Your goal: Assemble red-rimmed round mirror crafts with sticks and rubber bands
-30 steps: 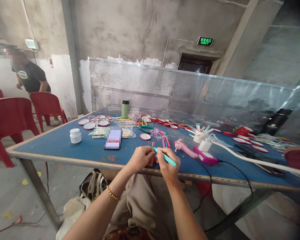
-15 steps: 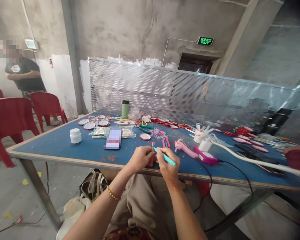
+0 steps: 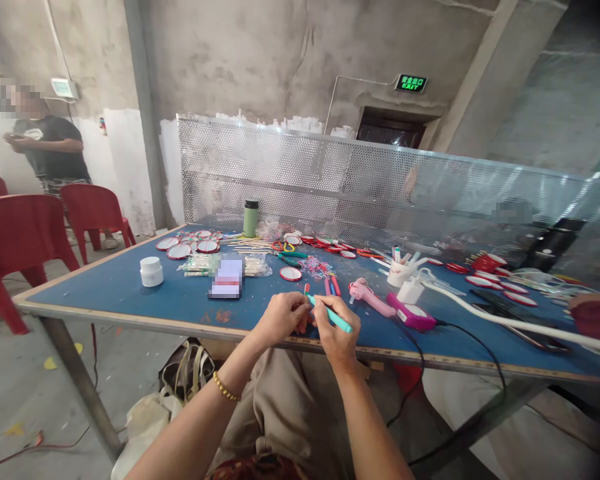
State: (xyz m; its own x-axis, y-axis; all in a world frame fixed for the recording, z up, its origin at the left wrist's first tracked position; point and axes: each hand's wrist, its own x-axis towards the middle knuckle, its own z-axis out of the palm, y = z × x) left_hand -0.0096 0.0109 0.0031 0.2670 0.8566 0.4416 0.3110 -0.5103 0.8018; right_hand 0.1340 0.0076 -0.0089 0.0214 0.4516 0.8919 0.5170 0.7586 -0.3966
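Note:
My right hand point(image 3: 339, 340) grips a turquoise pen point(image 3: 340, 323) like a writing tool, its tip end pointing left toward my other hand. Close beside it at the table's front edge, my left hand point(image 3: 283, 313) has its fingers closed in a pinch. What they hold is mostly hidden; a small red-tipped piece point(image 3: 307, 289) shows just above the fingertips, and I cannot tell whether it is held. Beyond the hands lie a small round disc with a red rim point(image 3: 291, 274), colourful thin strands point(image 3: 317, 267) and pliers with red and blue handles point(image 3: 335, 285).
A phone point(image 3: 226, 288) leans on a plastic-wrapped bundle point(image 3: 257, 265). Left stands a white jar point(image 3: 151, 272); farther back, a green bottle point(image 3: 251, 220). To the right lie a pink glue gun point(image 3: 373, 297), a purple device point(image 3: 413, 313) and cables. Perforated metal panels point(image 3: 280, 167) close off the back.
My hands and the pen stay almost exactly where they were. In the background at left, the standing person has shifted their arms and raised a hand higher in front.

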